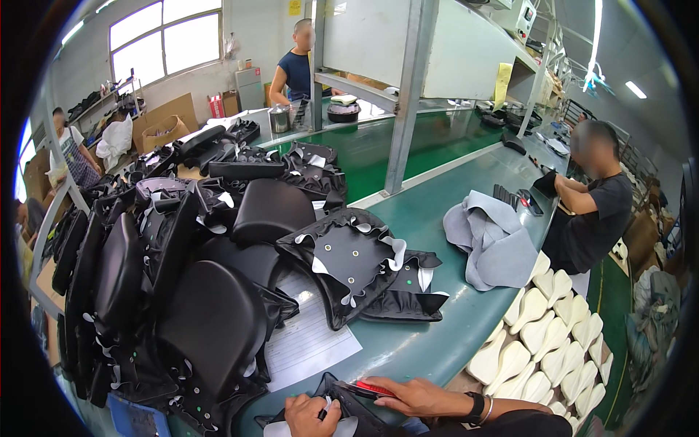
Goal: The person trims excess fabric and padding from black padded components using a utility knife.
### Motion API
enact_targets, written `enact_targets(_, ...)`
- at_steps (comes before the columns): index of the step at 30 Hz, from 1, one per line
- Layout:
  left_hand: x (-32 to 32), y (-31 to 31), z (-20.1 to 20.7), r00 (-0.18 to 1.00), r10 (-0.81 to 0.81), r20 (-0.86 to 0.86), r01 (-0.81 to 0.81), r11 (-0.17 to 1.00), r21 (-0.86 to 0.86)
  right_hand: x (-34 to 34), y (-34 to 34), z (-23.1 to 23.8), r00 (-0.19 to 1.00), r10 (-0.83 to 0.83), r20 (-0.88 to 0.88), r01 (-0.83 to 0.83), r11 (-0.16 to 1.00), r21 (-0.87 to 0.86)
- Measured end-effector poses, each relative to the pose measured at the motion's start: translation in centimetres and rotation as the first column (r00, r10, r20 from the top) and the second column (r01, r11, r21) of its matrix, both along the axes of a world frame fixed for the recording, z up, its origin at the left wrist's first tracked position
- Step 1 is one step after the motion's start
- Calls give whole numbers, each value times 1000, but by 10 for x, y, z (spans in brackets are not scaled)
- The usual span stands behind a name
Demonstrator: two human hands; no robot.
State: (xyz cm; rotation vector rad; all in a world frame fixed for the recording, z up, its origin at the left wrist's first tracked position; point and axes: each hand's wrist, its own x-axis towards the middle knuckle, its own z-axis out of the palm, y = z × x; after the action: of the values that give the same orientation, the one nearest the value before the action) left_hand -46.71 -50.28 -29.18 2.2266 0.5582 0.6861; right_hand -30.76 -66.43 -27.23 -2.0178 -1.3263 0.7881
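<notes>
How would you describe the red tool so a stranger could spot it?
Follow the green worktable down to the picture's lower edge. There the right hand, black band at its wrist, holds the red tool. Its bright red stands out against the black material beside it.

No wording legible. White sheet (314,355) on green tabletop (466,320), partly under black padded pieces (211,313): ruled rows and fine print, too small to read. Yellow notice (294,7) high on back wall: marks blurred. Red carton (216,106) near grey cabinet (249,89): pale marking, unreadable.
</notes>
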Motion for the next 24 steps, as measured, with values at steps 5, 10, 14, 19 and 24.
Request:
enact_targets(5, 1, 0, 2, 1000, 7, -16, -7, 1000, -7, 0, 6, 0, 998, -28, -64, 26, 999, -33)
enact_targets(10, 2, -1, 2, 1000, 20, -10, -20, 1000, 13, -1, 3, -13, 998, -54, 8, 55, 998, -36)
enact_targets(14, 3, 4, -1, 999, 17, -52, -16, 1000, 24, 0, 9, -12, 996, -77, 33, 75, 996, 39)
enact_targets(19, -1, -2, 2, 991, 104, -89, -97, 992, 79, -6, 6, -15, 998, -61, 18, 60, 998, 5)
enact_targets(24, -7, -3, -7, 984, 123, -132, -130, 991, -43, -4, 4, -14, 999, -49, 5, 49, 999, -15)
